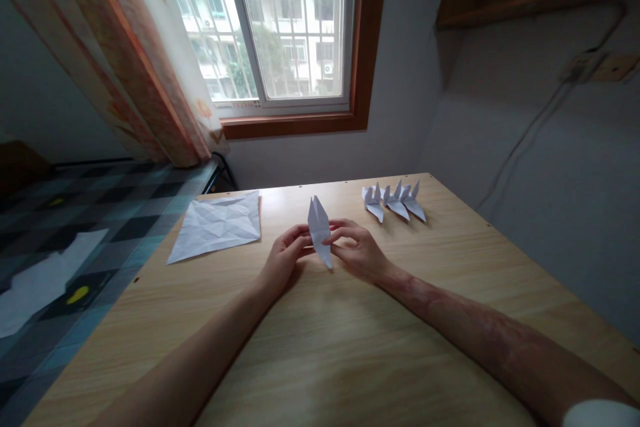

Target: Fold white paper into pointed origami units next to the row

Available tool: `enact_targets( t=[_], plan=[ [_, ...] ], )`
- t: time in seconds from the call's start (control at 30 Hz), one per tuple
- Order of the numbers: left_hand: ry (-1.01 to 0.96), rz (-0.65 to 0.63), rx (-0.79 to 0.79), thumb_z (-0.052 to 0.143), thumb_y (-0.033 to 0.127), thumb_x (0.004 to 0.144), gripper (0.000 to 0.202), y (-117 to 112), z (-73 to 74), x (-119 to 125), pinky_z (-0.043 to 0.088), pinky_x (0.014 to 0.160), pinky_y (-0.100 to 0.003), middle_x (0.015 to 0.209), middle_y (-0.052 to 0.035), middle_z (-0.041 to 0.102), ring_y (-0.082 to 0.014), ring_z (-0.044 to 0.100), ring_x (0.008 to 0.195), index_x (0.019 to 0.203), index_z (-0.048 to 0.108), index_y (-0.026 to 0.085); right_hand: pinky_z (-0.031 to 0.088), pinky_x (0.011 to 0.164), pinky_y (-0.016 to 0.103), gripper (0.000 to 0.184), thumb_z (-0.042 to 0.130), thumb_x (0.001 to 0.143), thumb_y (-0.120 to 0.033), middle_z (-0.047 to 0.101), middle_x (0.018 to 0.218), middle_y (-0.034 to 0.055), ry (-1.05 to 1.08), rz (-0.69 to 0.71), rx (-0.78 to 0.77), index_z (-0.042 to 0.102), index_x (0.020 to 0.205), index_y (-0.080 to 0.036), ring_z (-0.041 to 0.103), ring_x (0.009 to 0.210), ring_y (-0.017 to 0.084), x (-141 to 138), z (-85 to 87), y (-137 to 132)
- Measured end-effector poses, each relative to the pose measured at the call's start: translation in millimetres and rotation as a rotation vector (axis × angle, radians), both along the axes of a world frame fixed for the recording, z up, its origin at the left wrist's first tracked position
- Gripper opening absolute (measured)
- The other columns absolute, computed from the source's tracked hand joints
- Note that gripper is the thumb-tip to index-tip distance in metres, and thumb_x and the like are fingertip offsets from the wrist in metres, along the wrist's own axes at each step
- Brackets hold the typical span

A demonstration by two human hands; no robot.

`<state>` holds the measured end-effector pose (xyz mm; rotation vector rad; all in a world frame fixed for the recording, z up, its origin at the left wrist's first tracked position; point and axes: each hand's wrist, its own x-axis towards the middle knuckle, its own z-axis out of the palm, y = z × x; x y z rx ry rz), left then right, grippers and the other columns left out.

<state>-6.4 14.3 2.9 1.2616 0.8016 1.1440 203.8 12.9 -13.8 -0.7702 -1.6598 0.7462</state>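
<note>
A narrow folded white paper piece [319, 223], pointed at both ends and split at its upper tip, is held upright just above the middle of the table. My left hand [290, 250] grips its left side, with the fingertips partly hidden behind the paper. From the right, my right hand [357, 250] pinches it, thumb and fingers closed near its lower half. Off to the right stand three folded paper cranes [395, 201] in a close row. A creased sheet of white paper [220, 223] lies flat at the left.
The wooden table [310, 360] reaches toward the wall below a barred window [295, 27]. At the left is a bed with a checked cover [125, 213], with white paper [45, 273] lying on it. A curtain [135, 60] hangs beside the window; a cable [520, 140] runs down the right wall.
</note>
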Motion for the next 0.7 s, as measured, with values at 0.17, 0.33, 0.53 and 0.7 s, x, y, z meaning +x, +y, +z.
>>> enact_targets(
  t=[0.17,0.33,0.53,0.7],
  plan=[
    [0.034,0.054,0.049,0.094,0.039,0.084,0.040,3,-6.6,0,0.064,0.100,-0.041,0.112,-0.0102,0.085,-0.0271,0.081,0.105,0.113,0.079,0.016,0.058,0.102,0.043,0.016,0.074,0.090,-0.014,0.077,0.114,0.0059,-0.020,-0.025,-0.016,0.083,0.089,-0.027,0.071,0.114,0.026,0,2.3,-3],
    [0.031,0.027,0.045,0.098,0.040,0.080,0.045,3,-9.8,2,0.065,0.095,-0.041,0.104,-0.0107,0.086,-0.0274,0.082,0.099,0.112,0.078,0.015,0.059,0.104,0.045,0.024,0.071,0.093,-0.018,0.074,0.119,0.0053,0.076,-0.003,0.002,0.073,0.115,-0.027,0.071,0.104,0.023,4,5.9,-4],
    [0.027,-0.044,0.037,0.098,0.038,0.082,0.045,-4,-7.5,5,0.063,0.083,-0.033,0.094,-0.0062,0.085,-0.0220,0.081,0.088,0.111,0.070,0.018,0.057,0.108,0.047,0.036,0.077,0.097,-0.031,0.071,0.131,0.0066,0.097,0.014,-0.002,0.068,0.132,-0.030,0.070,0.107,0.023,5,2.4,-1],
    [0.031,-0.053,0.109,0.095,0.038,0.087,0.044,-7,-6.0,6,0.061,0.079,-0.028,0.093,-0.0027,0.082,-0.0191,0.080,0.086,0.108,0.059,0.021,0.058,0.101,0.042,0.021,0.078,0.099,-0.042,0.072,0.118,0.0063,0.036,0.026,0.001,0.077,0.114,-0.027,0.069,0.110,0.025,3,7.1,-2]
  ],
)
